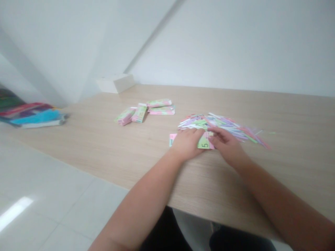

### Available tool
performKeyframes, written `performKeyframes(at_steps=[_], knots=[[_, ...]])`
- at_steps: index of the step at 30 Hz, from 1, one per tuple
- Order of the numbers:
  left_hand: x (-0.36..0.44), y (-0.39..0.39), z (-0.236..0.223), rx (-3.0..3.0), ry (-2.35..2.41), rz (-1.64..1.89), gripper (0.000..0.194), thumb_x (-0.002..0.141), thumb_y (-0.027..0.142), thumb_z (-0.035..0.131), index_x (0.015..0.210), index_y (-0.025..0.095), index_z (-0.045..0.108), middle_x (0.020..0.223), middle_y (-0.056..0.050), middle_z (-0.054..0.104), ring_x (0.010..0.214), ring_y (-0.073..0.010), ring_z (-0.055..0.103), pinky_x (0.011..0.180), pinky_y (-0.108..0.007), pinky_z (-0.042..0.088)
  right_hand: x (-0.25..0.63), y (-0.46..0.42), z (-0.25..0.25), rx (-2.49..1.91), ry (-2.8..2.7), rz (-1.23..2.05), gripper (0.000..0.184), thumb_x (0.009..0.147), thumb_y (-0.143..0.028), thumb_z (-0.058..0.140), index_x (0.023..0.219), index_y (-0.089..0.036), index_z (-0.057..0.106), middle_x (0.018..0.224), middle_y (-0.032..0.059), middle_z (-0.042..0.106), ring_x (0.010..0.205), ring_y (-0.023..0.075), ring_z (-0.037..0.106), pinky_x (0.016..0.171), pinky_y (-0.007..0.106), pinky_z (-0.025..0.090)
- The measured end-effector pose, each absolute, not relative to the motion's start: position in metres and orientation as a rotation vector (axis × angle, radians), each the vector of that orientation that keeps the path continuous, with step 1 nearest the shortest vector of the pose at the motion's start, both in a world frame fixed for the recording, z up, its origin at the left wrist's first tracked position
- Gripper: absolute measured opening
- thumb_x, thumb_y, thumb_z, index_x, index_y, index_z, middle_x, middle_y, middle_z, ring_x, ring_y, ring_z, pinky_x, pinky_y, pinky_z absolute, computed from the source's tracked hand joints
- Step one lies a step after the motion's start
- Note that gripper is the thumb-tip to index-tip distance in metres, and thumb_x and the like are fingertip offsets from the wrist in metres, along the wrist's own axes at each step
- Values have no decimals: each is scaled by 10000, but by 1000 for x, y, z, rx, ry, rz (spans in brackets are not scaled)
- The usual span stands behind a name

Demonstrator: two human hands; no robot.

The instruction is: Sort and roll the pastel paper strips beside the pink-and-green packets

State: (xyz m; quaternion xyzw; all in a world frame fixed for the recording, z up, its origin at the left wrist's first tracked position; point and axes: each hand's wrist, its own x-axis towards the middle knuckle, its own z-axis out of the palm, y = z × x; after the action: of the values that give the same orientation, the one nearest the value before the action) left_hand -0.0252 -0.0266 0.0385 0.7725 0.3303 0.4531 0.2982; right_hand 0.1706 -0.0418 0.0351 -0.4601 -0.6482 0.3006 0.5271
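Observation:
Both of my hands rest on a wooden table (104, 146) around a small pink and green box (204, 142) printed with a "5". My left hand (186, 143) is closed over the box's left part, and a pink end of the box sticks out beyond it. My right hand (227, 145) grips its right end with bent fingers. Just behind the hands lies a heap of thin pastel sticks (222, 126), pink, green, purple and white, spread toward the right.
Several more pink and green boxes (146, 111) lie further back on the left. A white box (116, 83) stands against the wall. A stack of colourful books (31, 114) sits at the table's far left. White tiled floor shows below the near edge.

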Motion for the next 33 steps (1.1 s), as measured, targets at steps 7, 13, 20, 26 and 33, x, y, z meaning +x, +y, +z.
performKeyframes(at_steps=[7,13,20,26,33], knots=[[-25,-27,39,1735,848,1234,421,604,309,926,942,258,681,1095,-127,676,1386,-420,461,1235,-505,245,164,-43,30,-1131,-1452,610,255,821,-423,798,916,-278,612,821,6,691,711,204,678,656,359,603],[-25,-28,44,2277,1153,992,396,810,458,759,1120,251,627,1163,-116,686,1236,-375,591,1143,-519,374,164,-47,33,-1086,-1625,340,201,915,-453,683,948,-254,691,944,57,734,885,242,712,829,419,612],[-24,-27,46,2642,1344,778,601,899,727,559,1239,232,564,1188,-108,707,1146,-324,654,979,-451,487,160,-49,36,-1191,-1519,466,255,846,-401,748,1023,-260,631,914,45,731,766,240,728,684,396,633],[-23,-26,43,2650,1376,795,648,869,789,552,1199,232,570,1165,-101,717,1116,-325,668,940,-444,496,156,-48,36,-1224,-1422,634,294,799,-461,781,953,-267,623,802,30,732,677,248,727,605,409,648],[-24,-26,43,2671,1405,781,607,871,746,593,1194,233,563,1171,-84,714,1101,-321,672,919,-438,500,150,-51,36,-1295,-1414,563,212,837,-425,744,927,-249,668,810,49,751,632,240,727,574,401,650]])
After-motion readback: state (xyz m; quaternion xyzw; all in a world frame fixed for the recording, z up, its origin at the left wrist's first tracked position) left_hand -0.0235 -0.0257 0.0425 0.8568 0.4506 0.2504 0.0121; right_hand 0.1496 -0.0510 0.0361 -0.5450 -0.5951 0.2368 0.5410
